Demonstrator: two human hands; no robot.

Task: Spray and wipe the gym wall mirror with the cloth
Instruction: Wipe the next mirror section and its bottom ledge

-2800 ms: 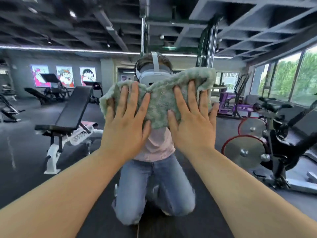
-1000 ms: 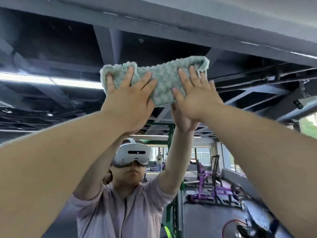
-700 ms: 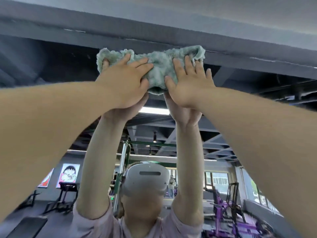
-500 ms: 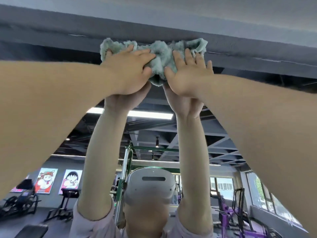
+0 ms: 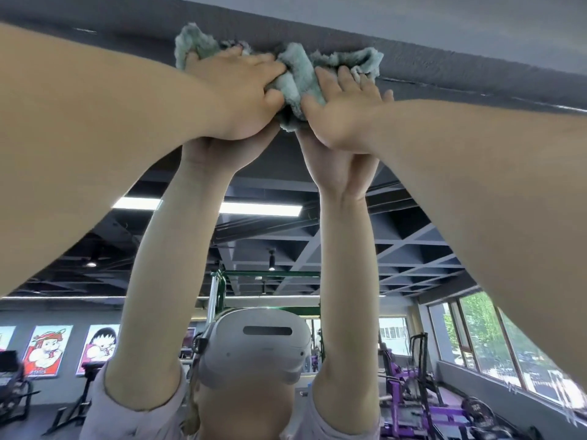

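Cloth (image 5: 298,74) bunched against the top edge of the wall mirror (image 5: 413,249), pinned there by left hand (image 5: 241,90) and right hand (image 5: 343,112), both flat, pressing, gripping nothing. Looks soft, light, quick to ruck; best pressed flat near both ends.

I am looking up at a dark grid ceiling (image 5: 349,249) where strip lights (image 5: 260,209) are glowing. Cartoon posters (image 5: 47,350) are hanging on the grey wall (image 5: 63,314) on the left. Green trees (image 5: 479,315) are showing through windows (image 5: 508,354) on the right, and purple machines (image 5: 409,373) are standing beside them.
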